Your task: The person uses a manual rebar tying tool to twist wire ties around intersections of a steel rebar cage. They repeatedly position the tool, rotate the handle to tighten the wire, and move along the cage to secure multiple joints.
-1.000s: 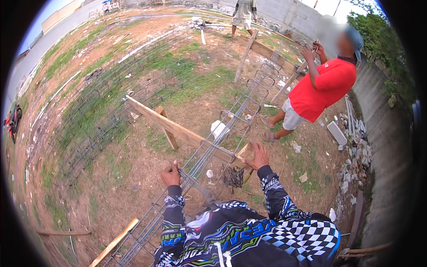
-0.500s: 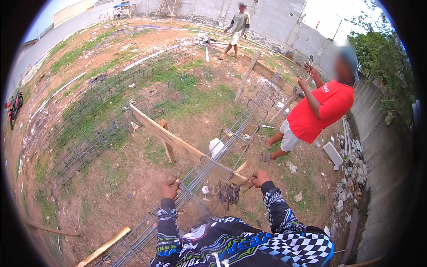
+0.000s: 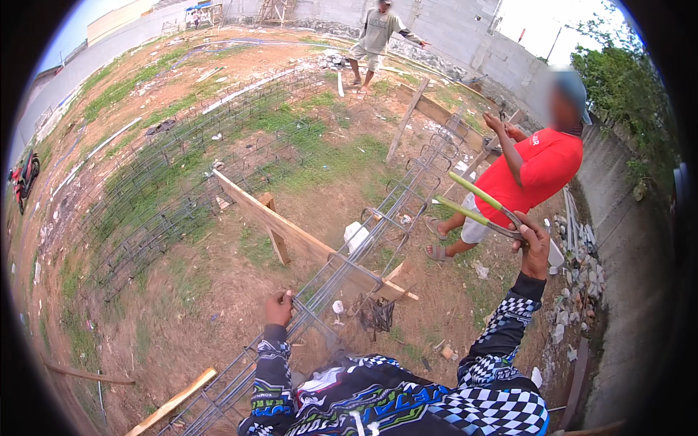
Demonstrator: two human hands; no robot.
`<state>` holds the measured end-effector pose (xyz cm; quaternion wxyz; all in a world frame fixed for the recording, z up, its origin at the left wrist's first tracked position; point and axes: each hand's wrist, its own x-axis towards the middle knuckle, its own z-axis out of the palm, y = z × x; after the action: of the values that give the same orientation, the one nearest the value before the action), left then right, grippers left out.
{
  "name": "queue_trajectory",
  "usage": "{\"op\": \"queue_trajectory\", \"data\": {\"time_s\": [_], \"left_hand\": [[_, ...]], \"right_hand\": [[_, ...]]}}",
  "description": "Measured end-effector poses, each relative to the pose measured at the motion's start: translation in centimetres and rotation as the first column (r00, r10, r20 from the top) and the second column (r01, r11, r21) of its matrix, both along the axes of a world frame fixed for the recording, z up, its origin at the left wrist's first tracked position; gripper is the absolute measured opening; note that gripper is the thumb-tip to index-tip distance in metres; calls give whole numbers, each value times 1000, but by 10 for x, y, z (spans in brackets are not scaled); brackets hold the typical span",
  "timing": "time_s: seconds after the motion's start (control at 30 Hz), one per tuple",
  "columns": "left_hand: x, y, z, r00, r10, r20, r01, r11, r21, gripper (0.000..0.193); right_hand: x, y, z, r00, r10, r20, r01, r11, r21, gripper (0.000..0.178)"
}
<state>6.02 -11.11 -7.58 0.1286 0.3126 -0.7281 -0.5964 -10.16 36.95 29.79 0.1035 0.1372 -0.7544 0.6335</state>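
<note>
A long rebar cage (image 3: 309, 309) of steel bars and square stirrups runs diagonally in front of me, resting across a wooden plank (image 3: 273, 216). My left hand (image 3: 278, 310) is closed at the cage's left side, its fingertips pinching a bar by a stirrup. Raised at the right, my right hand (image 3: 534, 247) grips a pair of pincers (image 3: 483, 192) by the head end. Their two yellow-green handles stick out to the upper left, spread apart. A bunch of dark thin tie wire (image 3: 376, 314) hangs by the plank's near end.
A person in a red shirt (image 3: 549, 160) stands close on the right, beyond the pincers. Farther off, another person (image 3: 378, 36) stands near the block wall. More rebar cages (image 3: 156, 211) lie on the grass at left. Rubble (image 3: 578, 291) lines the right side.
My right hand has moved from beside the plank's end up and right, and now shows the pincers. My left hand stays put. The far person has stretched an arm out; the red-shirted person's hands are lower.
</note>
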Motion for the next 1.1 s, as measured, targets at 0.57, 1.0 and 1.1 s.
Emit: {"op": "queue_trajectory", "data": {"time_s": [0.57, 1.0, 1.1], "left_hand": [[-2, -5, 18, 992, -112, 65, 102, 985, 141, 36], [-1, 6, 27, 994, -88, 67, 82, 993, 87, 37], [2, 6, 27, 995, -81, 51, 75, 992, 100, 36]], "right_hand": [[29, -89, -150, 931, -253, 263, 363, 715, -597, 48], [20, 0, -83, 755, -652, -73, 394, 540, -743, 36], [15, -28, -99, 806, -592, -3, 375, 514, -772, 43]]}}
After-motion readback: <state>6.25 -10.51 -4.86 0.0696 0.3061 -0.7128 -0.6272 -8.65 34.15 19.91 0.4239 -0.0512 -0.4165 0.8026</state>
